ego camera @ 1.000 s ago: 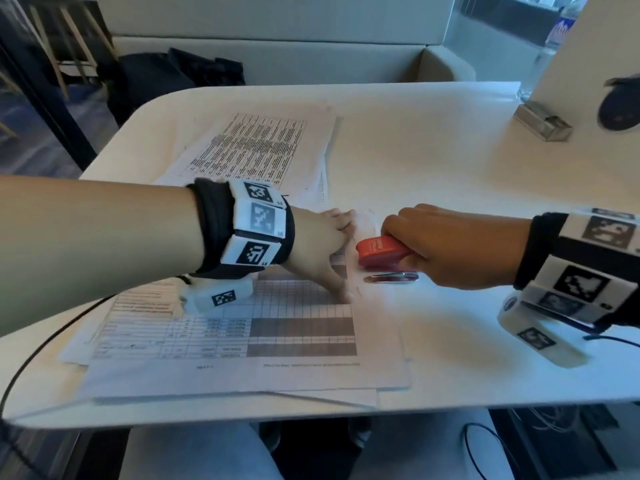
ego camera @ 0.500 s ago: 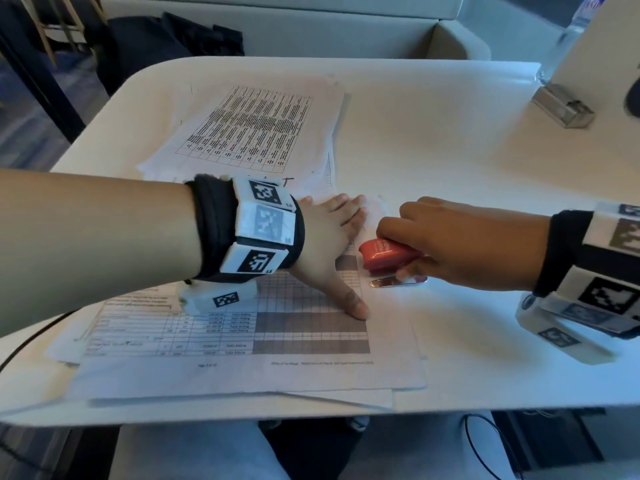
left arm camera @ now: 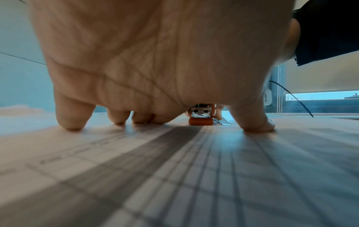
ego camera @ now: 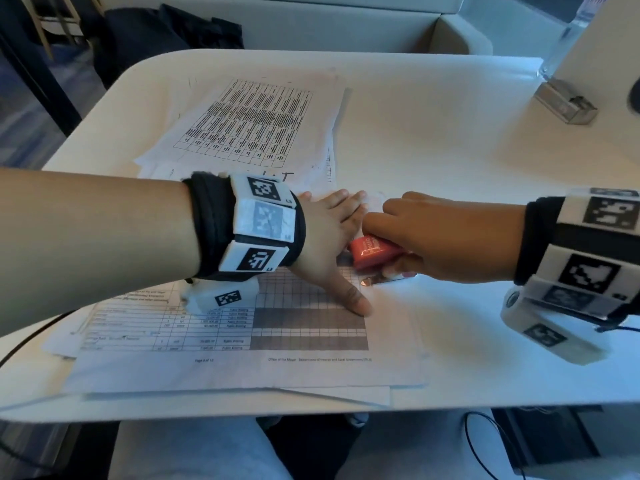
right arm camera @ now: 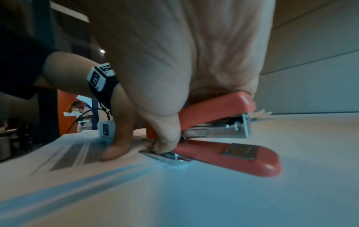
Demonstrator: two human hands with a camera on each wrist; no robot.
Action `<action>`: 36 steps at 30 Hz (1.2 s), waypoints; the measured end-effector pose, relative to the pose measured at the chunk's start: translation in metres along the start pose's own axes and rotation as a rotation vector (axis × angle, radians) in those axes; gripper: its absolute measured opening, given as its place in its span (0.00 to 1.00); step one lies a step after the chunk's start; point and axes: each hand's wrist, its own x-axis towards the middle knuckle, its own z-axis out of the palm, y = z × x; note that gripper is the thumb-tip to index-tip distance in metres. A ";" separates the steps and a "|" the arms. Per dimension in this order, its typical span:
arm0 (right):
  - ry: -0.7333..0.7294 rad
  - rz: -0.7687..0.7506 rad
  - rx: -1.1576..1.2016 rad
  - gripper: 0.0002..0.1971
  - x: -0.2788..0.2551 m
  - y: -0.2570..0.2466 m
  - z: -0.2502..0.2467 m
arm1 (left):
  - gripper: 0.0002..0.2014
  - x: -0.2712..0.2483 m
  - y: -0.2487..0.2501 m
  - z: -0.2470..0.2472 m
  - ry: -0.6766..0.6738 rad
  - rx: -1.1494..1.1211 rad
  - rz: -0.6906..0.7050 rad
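Right hand (ego camera: 450, 237) gripping 1 red stapler (ego camera: 372, 252), left hand (ego camera: 329, 237) flat on near paper pile (ego camera: 242, 372) — 1 far pile (ego camera: 249, 123)

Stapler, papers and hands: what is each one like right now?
Stapler: base down, top lifted, jaws apart.
Right hand: curled round the stapler.
Papers: flat on the table.
Left hand: flat and spread, pressing the papers.

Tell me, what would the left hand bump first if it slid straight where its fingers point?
Probably the red stapler that the right hand grips, just ahead of the left hand. The right hand's fingertips look about as near, so I can't be sure.
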 end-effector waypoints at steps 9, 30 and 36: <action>0.072 -0.035 -0.061 0.17 0.002 0.003 0.006 | 0.67 0.000 -0.002 0.001 -0.007 -0.028 0.005; 0.094 -0.168 0.011 0.21 0.005 -0.008 -0.008 | 0.64 -0.001 -0.003 0.000 0.007 -0.068 0.040; 0.169 -0.341 -0.170 0.16 0.004 -0.012 -0.011 | 0.62 0.000 -0.002 -0.002 -0.037 -0.032 0.055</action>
